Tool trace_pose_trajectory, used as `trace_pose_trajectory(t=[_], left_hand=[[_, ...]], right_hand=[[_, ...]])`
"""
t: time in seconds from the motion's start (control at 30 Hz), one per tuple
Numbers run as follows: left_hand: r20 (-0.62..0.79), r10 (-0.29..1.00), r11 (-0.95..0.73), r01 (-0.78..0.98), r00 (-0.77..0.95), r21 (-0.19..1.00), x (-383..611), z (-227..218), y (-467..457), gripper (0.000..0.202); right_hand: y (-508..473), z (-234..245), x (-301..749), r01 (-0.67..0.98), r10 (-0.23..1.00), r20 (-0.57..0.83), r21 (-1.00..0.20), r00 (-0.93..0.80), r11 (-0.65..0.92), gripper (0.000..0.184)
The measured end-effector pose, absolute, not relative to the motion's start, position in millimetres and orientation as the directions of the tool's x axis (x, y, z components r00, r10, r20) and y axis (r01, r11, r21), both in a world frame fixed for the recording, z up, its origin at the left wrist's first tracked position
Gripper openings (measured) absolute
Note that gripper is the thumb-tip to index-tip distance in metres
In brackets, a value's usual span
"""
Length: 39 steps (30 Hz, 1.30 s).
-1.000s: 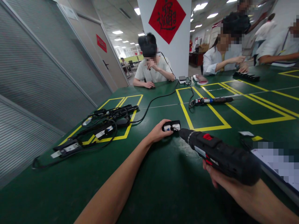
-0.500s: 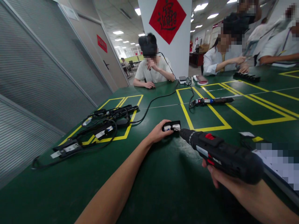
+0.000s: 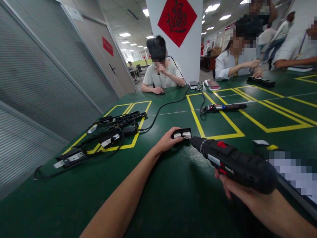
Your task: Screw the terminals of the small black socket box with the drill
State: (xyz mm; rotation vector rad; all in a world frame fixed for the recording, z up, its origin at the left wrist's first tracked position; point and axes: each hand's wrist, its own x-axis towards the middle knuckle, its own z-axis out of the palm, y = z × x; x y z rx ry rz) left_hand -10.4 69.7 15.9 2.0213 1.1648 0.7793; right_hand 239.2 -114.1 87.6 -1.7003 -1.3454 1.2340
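My left hand (image 3: pixel 168 140) reaches forward over the green table (image 3: pixel 158 198) and grips a small black block with white parts (image 3: pixel 182 133), holding it down on the surface. My right hand (image 3: pixel 235 190) is wrapped round the grip of a black electric screwdriver with red buttons (image 3: pixel 232 162). The screwdriver's tip touches the right end of the black block. Most of my right fingers are hidden under the tool body.
A pile of black power strips with cables (image 3: pixel 104 135) lies at the left inside a yellow marked box. Another screwdriver-like tool (image 3: pixel 225 106) lies farther back. A blurred sheet (image 3: pixel 294 172) sits at the right. Several people sit across the table.
The screwdriver has shifted very slightly; its tip stays at the black block. My left hand has not moved. People in the background at the right have moved.
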Motion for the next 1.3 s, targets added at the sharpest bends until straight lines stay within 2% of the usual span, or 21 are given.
trace_pose_trajectory(t=[0.17, 0.37, 0.63, 0.73, 0.9, 1.03, 1.23, 1.3], left_hand=[[0.155, 0.889, -0.376, 0.494, 0.431, 0.784, -8.9, 16.0, 70.0, 0.048], [0.153, 0.892, -0.372, 0.499, 0.425, 0.783, -8.7, 16.3, 70.3, 0.050], [0.149, 0.890, -0.367, 0.485, 0.430, 0.793, -9.3, 17.9, 69.7, 0.049], [0.147, 0.891, -0.364, 0.484, 0.429, 0.796, -10.1, 16.7, 70.1, 0.050], [0.158, 0.886, -0.376, 0.476, 0.435, 0.795, -11.0, 15.2, 71.3, 0.049], [0.151, 0.892, -0.366, 0.486, 0.425, 0.793, -10.9, 15.0, 71.8, 0.049], [0.156, 0.890, -0.373, 0.489, 0.428, 0.788, -9.7, 16.4, 70.7, 0.049], [0.156, 0.892, -0.371, 0.489, 0.425, 0.790, -9.6, 16.5, 70.6, 0.049]], right_hand=[[-115.1, 84.1, 240.3, 0.369, 0.963, -0.268, -0.892, 0.034, -0.262, 0.038], [-116.6, 84.1, 234.8, 0.314, 0.962, -0.252, -0.909, 0.110, -0.274, 0.034], [-111.6, 87.8, 237.1, 0.299, 0.957, -0.283, -0.909, 0.070, -0.291, 0.029], [-111.5, 86.3, 239.4, 0.357, 0.953, -0.304, -0.889, 0.010, -0.287, 0.028], [-112.6, 82.6, 243.6, 0.411, 0.949, -0.312, -0.860, 0.048, -0.304, 0.035], [-111.3, 81.5, 244.9, 0.403, 0.934, -0.355, -0.862, -0.048, -0.307, 0.036], [-112.4, 88.3, 240.8, 0.378, 0.956, -0.291, -0.881, 0.044, -0.285, 0.033], [-111.8, 88.1, 241.8, 0.366, 0.950, -0.311, -0.884, 0.003, -0.291, 0.032]])
